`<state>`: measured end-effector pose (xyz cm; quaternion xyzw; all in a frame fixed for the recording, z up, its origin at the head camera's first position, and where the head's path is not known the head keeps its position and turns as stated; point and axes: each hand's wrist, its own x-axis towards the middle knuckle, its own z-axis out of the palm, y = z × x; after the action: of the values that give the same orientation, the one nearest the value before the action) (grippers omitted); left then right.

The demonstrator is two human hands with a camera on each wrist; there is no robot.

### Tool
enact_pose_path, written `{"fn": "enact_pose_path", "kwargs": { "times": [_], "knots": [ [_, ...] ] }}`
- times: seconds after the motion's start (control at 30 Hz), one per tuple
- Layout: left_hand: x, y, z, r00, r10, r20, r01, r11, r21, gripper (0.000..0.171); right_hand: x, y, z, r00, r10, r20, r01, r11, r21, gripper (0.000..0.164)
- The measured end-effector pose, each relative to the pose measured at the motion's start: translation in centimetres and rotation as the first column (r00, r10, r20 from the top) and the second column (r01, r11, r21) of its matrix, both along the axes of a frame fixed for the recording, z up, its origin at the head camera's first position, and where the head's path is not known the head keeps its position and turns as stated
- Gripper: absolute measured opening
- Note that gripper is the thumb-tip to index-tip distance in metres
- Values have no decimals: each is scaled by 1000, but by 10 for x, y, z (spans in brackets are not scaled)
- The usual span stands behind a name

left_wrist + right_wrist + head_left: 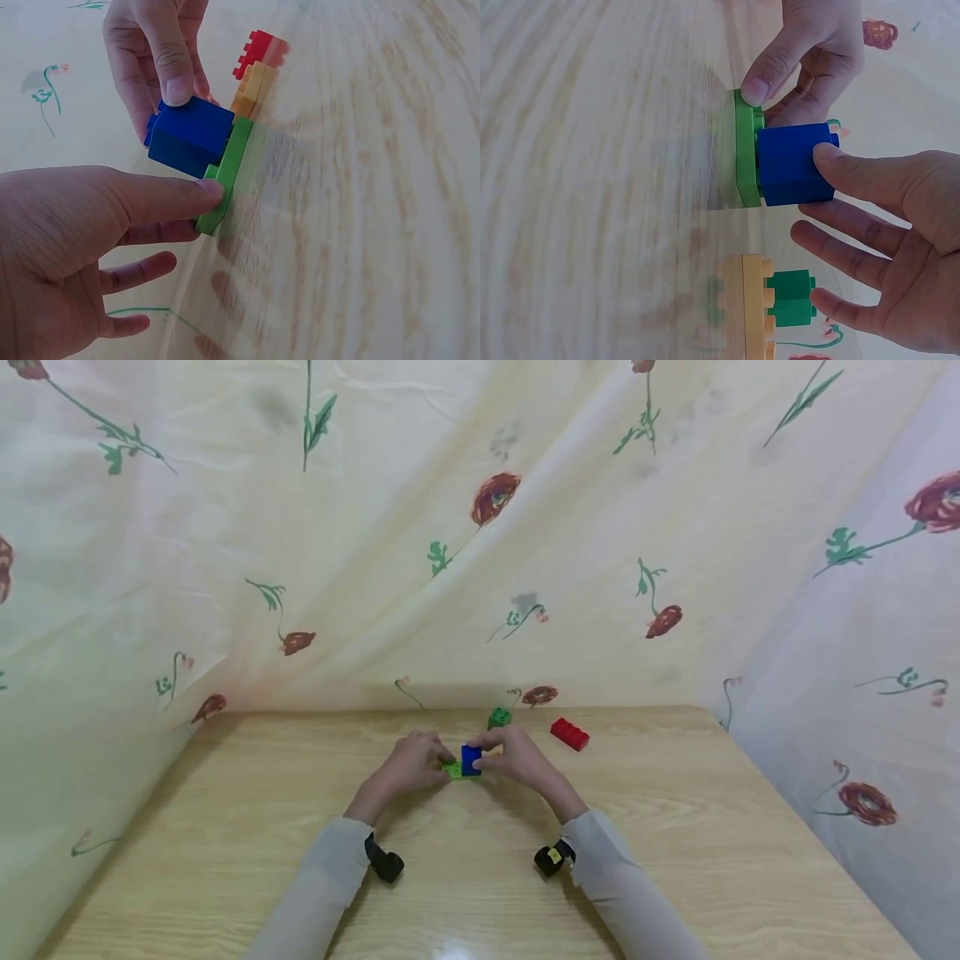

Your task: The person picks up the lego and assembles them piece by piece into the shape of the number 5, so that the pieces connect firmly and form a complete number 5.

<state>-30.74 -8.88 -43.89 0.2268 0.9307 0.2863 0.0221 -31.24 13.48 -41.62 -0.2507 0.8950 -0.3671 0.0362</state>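
Observation:
My left hand (411,764) pinches one end of a flat light green toy brick (234,161) between thumb and fingers, low on the table. My right hand (519,758) holds a blue toy brick (795,165) by its studded top end, thumb on one side and fingers on the other. The blue brick stands against the studded face of the green one, over the end away from my left hand. Whether it is fully pressed on, I cannot tell. In the left wrist view it looks slightly tilted.
Beyond the hands a dark green brick (499,717) stands near the table's back edge. A red brick (570,734) lies to its right. An orange-yellow brick (748,300) sits close to the right hand. Flower-patterned cloth (420,568) hangs behind the wooden table (465,893).

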Motion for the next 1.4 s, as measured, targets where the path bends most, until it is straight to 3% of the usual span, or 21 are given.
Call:
{"fn": "enact_pose_path", "kwargs": {
  "times": [0.5,0.83,1.4],
  "knots": [
    [1,-9,-1,1000,14,4,-14,1000,9,25,4,-9,5,1000,15,-14,-14,1000,11,29],
    [-5,-5,3,1000,-12,-16,13,1000,9,24,-4,-2,2,1000,-20,-8,20,1000,-17,29],
    [-7,-3,-7,1000,-15,17,14,999,52,24,-5,1,0,998,32,55,-31,999,-18,34]
  ]
}}
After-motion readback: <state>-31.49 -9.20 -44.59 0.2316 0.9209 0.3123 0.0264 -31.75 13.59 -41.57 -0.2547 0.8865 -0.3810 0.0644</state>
